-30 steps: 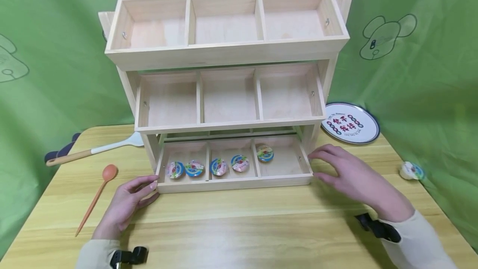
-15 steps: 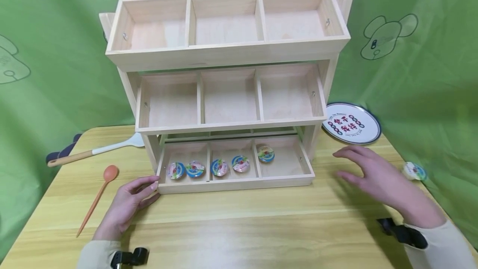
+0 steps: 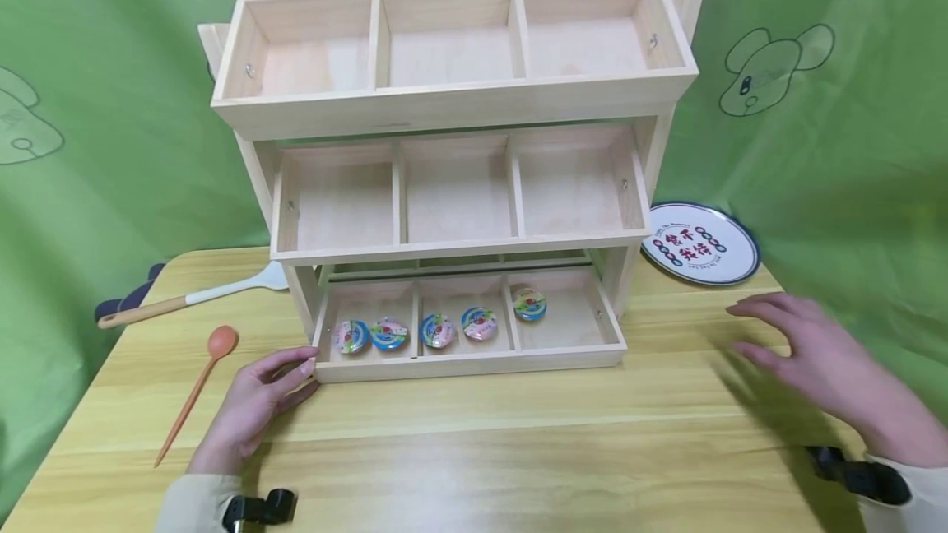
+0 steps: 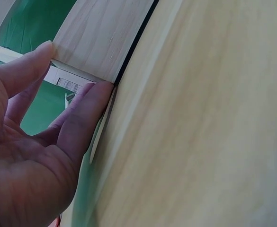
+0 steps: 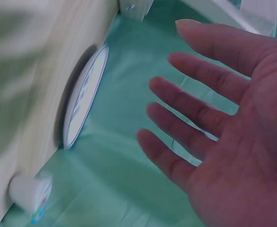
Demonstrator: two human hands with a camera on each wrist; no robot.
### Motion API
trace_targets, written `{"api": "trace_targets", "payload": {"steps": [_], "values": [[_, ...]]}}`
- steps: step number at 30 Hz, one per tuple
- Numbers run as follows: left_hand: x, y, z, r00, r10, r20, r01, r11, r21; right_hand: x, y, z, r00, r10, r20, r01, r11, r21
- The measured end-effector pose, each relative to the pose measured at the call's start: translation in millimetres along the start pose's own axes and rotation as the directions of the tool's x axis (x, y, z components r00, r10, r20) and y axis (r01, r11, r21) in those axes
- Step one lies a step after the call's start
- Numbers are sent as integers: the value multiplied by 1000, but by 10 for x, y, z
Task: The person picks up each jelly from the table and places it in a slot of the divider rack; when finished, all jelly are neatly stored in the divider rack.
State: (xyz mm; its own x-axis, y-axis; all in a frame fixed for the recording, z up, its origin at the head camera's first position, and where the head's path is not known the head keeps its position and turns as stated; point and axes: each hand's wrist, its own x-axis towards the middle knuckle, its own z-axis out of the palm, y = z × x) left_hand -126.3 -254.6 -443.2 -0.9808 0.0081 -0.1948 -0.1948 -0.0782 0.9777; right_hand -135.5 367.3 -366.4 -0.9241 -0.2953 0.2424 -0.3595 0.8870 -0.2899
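Observation:
My left hand (image 3: 255, 401) touches the left front corner of the bottom wooden tray (image 3: 474, 367). In the left wrist view, its thumb and fingers lie against the end of the pale front board (image 4: 100, 38), relaxed rather than wrapped round it. Several small sealed cups with printed lids lie in that tray: two in the left compartment, two in the middle, and one cup (image 3: 529, 303) in the right. My right hand (image 3: 822, 360) hovers over the table's right side, fingers spread and holding nothing. A white cup (image 5: 30, 194) near it shows in the right wrist view; the hand hides it from the head view.
The three-tier wooden rack carries a middle tray (image 3: 459, 249) and a top tray (image 3: 459, 109), each with three compartments. A round plate (image 3: 699, 243) lies at the right back. An orange spoon (image 3: 196, 393) and a white-headed spatula (image 3: 207, 294) are on the left. Green cloth (image 3: 815, 171) hangs behind.
My right hand has left the tray's right end and moved right, over the table's right side. My left hand has stayed at the left corner. The cups have not moved.

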Motion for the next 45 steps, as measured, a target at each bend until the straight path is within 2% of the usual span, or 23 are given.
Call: {"api": "trace_targets", "payload": {"steps": [6,11,18,25,31,35,41,45], "values": [[11,10,10,1000,5,5,-4,1000,-21,-95,232,-25,997,18,-69,-18,1000,0],[24,23,20,1000,0,12,0,1000,-30,-169,398,-40,996,44,-78,-45,999,-15],[7,24,11,1000,6,5,-6,1000,-24,-203,597,-57,987,160,-1,-160,987,10],[-37,16,-10,1000,2,-9,-2,1000,-21,-190,819,-8,982,184,48,-182,983,-32],[-10,23,-3,1000,-3,9,3,1000,-25,-232,946,45,955,262,141,-258,965,-51],[-7,17,-6,1000,-2,11,2,999,-34,-232,983,53,956,256,145,-251,967,-52],[-7,1,-9,1000,-1,7,1,1000,-31,-235,1005,55,978,186,98,-176,979,-101],[3,-8,-18,1000,-5,4,5,999,-34,-250,1063,72,981,173,84,-163,979,-119]]}}
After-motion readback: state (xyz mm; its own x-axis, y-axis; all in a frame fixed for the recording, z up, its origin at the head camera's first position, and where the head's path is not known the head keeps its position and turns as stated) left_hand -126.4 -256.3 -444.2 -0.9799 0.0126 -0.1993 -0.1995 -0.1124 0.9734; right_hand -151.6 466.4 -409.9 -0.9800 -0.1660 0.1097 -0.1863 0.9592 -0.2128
